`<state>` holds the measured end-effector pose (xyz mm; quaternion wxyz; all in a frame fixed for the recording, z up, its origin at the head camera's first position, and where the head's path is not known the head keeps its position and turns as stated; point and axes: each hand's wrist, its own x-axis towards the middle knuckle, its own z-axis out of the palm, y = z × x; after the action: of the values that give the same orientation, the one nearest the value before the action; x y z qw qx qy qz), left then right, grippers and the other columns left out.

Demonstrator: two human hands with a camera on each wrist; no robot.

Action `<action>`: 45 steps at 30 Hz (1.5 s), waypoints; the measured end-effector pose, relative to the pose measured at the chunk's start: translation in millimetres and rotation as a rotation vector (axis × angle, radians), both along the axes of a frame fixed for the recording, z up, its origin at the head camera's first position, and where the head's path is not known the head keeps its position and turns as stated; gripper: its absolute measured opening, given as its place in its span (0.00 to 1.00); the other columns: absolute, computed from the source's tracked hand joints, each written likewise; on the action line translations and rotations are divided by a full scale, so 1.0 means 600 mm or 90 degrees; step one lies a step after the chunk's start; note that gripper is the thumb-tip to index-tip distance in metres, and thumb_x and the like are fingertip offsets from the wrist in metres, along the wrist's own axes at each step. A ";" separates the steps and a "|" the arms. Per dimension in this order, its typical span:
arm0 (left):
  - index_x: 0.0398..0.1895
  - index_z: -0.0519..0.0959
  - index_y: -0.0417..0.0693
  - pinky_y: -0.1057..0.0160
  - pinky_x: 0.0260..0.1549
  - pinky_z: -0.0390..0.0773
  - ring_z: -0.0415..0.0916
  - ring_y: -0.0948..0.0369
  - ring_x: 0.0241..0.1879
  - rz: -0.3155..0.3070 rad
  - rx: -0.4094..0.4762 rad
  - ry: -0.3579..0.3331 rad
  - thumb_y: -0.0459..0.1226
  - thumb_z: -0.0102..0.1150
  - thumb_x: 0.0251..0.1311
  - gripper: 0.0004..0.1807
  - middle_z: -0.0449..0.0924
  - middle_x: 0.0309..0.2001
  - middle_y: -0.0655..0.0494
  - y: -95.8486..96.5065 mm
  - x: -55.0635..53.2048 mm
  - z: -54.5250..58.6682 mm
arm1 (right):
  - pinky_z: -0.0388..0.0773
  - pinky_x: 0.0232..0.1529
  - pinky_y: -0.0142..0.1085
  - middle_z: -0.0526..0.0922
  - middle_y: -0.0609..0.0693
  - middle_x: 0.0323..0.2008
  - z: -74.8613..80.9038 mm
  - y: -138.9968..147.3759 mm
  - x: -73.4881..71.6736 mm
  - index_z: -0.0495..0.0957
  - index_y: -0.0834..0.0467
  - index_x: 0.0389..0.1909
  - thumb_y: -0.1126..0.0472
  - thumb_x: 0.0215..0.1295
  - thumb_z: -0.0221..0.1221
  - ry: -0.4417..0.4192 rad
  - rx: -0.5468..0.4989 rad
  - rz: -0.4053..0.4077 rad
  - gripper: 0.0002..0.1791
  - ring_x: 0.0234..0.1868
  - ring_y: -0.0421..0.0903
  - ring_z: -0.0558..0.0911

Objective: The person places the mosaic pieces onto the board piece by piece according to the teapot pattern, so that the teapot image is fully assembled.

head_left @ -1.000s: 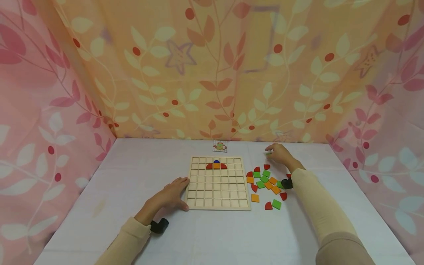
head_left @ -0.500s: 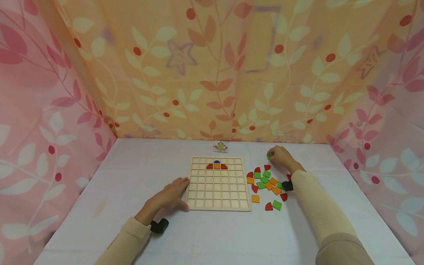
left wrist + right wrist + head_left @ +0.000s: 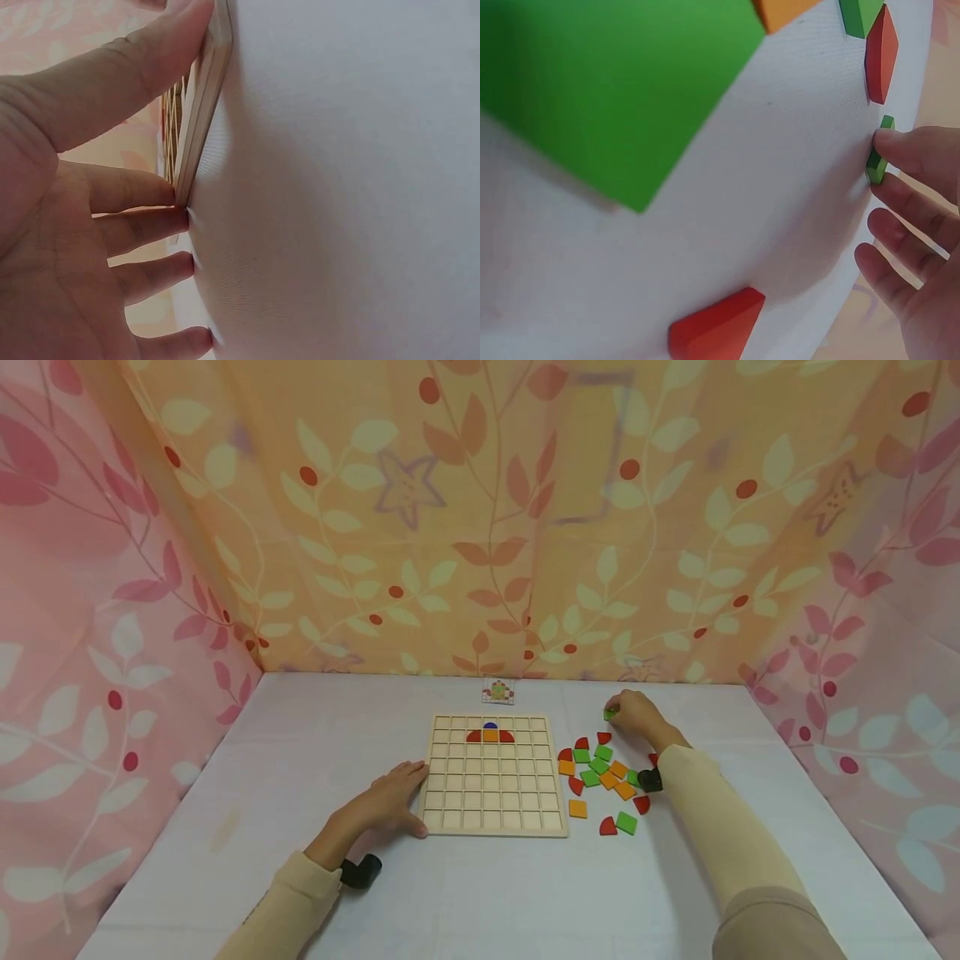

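Head view: I saw the gridded board (image 3: 491, 785) on the bench (image 3: 487, 893), the left hand (image 3: 386, 800) at its left edge; the right hand (image 3: 636, 712) held a green tile (image 3: 610, 715) beyond the loose pieces (image 3: 599, 766); left wrist: fingers stood apart, thumb touching the board; right wrist: thumb and forefinger pinched that tile near a red piece (image 3: 882, 56).

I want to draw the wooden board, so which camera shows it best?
The head view: it shows the wooden board from above, with its grid and four coloured pieces on it. The left wrist view shows only its side edge and a sliver of grid, beside the left hand. The right wrist view doesn't show it.
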<state>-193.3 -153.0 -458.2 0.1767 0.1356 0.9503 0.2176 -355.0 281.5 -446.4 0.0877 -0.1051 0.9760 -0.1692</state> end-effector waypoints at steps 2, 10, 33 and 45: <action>0.73 0.58 0.37 0.36 0.70 0.53 0.47 0.41 0.76 0.000 -0.001 0.002 0.43 0.79 0.41 0.56 0.55 0.75 0.41 0.000 0.000 0.000 | 0.73 0.58 0.54 0.82 0.64 0.44 -0.002 0.001 -0.002 0.83 0.67 0.45 0.67 0.60 0.58 -0.002 0.008 -0.003 0.14 0.47 0.60 0.77; 0.73 0.58 0.37 0.35 0.69 0.53 0.47 0.41 0.76 -0.002 0.002 0.003 0.43 0.79 0.41 0.56 0.55 0.75 0.40 0.002 0.002 0.002 | 0.72 0.61 0.55 0.82 0.65 0.46 -0.005 0.003 -0.003 0.81 0.68 0.48 0.66 0.63 0.58 -0.027 0.023 -0.019 0.14 0.48 0.59 0.77; 0.73 0.58 0.38 0.36 0.69 0.53 0.47 0.42 0.76 -0.006 -0.005 0.010 0.44 0.78 0.41 0.56 0.55 0.75 0.41 -0.001 0.002 -0.002 | 0.77 0.50 0.49 0.83 0.62 0.42 0.007 -0.032 0.024 0.81 0.67 0.49 0.61 0.61 0.63 0.004 -0.084 0.019 0.19 0.41 0.54 0.77; 0.73 0.58 0.38 0.35 0.69 0.54 0.48 0.41 0.76 -0.007 -0.010 0.011 0.44 0.78 0.41 0.56 0.55 0.75 0.41 -0.002 0.000 -0.004 | 0.78 0.46 0.47 0.83 0.61 0.40 0.022 -0.064 0.029 0.82 0.67 0.48 0.62 0.61 0.64 0.054 -0.069 0.073 0.16 0.39 0.53 0.79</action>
<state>-193.4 -154.2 -460.4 0.1707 0.1411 0.9527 0.2081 -337.4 243.3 -433.0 0.0502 -0.1725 0.9607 -0.2116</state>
